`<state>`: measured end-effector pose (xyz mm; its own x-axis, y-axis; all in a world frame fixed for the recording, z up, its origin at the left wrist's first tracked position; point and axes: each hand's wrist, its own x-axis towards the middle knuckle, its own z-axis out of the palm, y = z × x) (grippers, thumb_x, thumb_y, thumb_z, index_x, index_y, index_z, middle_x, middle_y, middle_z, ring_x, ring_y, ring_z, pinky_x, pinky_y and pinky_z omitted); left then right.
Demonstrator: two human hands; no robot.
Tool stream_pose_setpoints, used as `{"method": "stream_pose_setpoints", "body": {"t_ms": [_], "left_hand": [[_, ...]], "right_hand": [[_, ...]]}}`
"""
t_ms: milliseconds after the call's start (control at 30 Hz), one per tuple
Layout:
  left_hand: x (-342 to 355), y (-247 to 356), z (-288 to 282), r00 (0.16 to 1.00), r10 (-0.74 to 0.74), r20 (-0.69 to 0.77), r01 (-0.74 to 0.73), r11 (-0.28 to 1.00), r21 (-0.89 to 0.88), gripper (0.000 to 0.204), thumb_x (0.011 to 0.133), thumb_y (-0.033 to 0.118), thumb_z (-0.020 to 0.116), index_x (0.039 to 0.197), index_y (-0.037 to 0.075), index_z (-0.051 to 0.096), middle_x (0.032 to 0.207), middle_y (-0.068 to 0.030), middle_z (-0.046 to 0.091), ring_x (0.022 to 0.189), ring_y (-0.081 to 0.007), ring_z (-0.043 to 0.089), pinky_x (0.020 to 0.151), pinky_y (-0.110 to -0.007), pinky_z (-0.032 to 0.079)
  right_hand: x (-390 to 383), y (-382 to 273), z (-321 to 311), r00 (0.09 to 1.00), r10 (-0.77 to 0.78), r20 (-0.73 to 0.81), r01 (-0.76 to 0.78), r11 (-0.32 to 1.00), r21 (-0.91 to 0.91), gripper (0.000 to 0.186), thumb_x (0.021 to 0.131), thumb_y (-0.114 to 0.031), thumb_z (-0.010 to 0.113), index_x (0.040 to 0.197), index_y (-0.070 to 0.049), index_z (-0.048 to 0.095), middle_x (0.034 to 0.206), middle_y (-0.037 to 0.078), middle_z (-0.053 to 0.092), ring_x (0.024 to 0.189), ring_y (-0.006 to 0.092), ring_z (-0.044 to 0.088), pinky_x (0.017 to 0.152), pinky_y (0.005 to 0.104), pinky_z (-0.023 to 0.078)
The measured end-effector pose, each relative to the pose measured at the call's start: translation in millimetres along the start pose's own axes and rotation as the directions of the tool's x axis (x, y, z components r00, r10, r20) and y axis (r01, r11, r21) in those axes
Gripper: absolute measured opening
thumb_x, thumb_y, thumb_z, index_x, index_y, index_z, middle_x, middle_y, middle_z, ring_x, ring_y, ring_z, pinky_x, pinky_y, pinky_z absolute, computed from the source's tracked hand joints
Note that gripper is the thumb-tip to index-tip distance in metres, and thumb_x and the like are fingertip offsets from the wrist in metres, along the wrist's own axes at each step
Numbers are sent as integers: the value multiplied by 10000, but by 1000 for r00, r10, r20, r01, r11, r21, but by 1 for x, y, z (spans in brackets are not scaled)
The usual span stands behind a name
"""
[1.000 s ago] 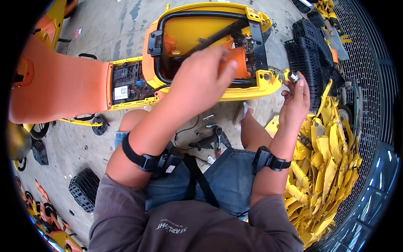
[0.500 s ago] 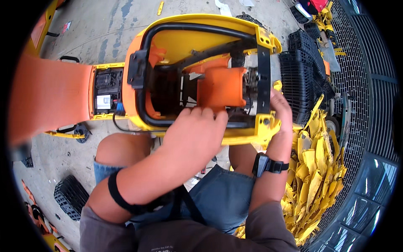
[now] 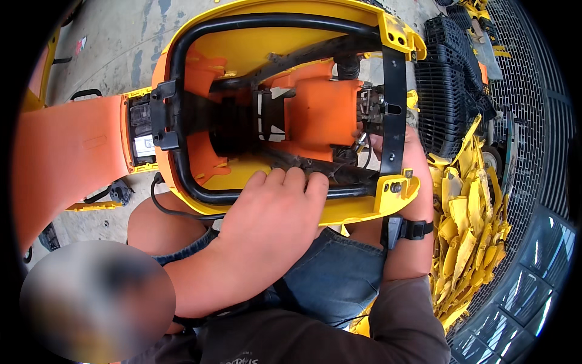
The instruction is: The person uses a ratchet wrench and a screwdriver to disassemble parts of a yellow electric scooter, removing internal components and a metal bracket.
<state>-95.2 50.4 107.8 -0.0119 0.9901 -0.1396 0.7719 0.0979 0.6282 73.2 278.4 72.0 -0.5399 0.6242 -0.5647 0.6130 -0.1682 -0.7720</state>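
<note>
A yellow and orange scooter-like body (image 3: 339, 213) with a black tubular frame (image 3: 273, 22) lies before me. My left hand (image 3: 276, 203) curls its fingers over the frame's near rail and the yellow rim. At the right end, my right hand (image 3: 412, 161) reaches behind a flat black crossbar (image 3: 394, 115), which hides part of its fingers. Its fingertips show inside the bar, close to a metal mechanism (image 3: 371, 106) and a thin black cable (image 3: 368, 155). What they grip, if anything, is hidden. An orange inner panel (image 3: 321, 112) sits between dark struts.
An orange seat-like cover (image 3: 73, 142) is tipped to the left, beside a compartment (image 3: 142, 127) of electrical parts. Stacked black baskets (image 3: 448, 103) and a heap of yellow plastic pieces (image 3: 467, 242) stand on the right. A blurred patch covers the lower left.
The body looks larger and my view has shifted. My right fingertips now show inside the crossbar, by the mechanism. My left hand stays on the near rail.
</note>
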Motion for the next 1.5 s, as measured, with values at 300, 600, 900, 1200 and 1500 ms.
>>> {"method": "stream_pose_setpoints", "body": {"t_ms": [300,600,900,1200,1500], "left_hand": [[2,0,2,997,48,-66,-44,997,56,501,785,330,830,1087,23,572,898,-136,632,845,-340,657,760,-421,527],[10,16,-1,996,-66,-66,69,997,46,473,766,377,833,1034,31,654,933,-185,708,880,-394,693,779,-474,563],[14,-1,11,960,42,-278,8,984,176,482,725,406,834,1016,44,704,856,-174,717,814,-390,701,722,-462,574],[19,4,5,971,-59,-231,95,985,147,602,753,454,819,1157,23,704,898,-184,730,851,-350,723,764,-400,561],[6,14,-7,982,-11,-188,35,992,122,518,826,490,732,943,-12,677,841,-246,703,854,-426,701,773,-474,564]], "right_hand": [[19,15,-5,979,-110,170,94,990,102,249,913,-69,754,1137,40,744,999,68,769,901,132,710,780,295,581],[47,28,-9,932,-194,305,227,971,-77,218,818,-153,868,923,-1,750,840,45,735,765,111,678,677,303,550],[56,71,-56,922,-326,-210,362,917,169,243,914,-289,710,943,-48,730,769,36,681,626,141,576,585,287,435],[4,113,-66,934,42,-354,-205,875,-438,407,858,-380,628,909,18,699,709,71,629,551,168,512,516,336,420],[71,309,69,874,479,-88,-480,818,-317,318,876,-260,614,751,13,719,673,148,696,579,260,683,571,413,541]]}}
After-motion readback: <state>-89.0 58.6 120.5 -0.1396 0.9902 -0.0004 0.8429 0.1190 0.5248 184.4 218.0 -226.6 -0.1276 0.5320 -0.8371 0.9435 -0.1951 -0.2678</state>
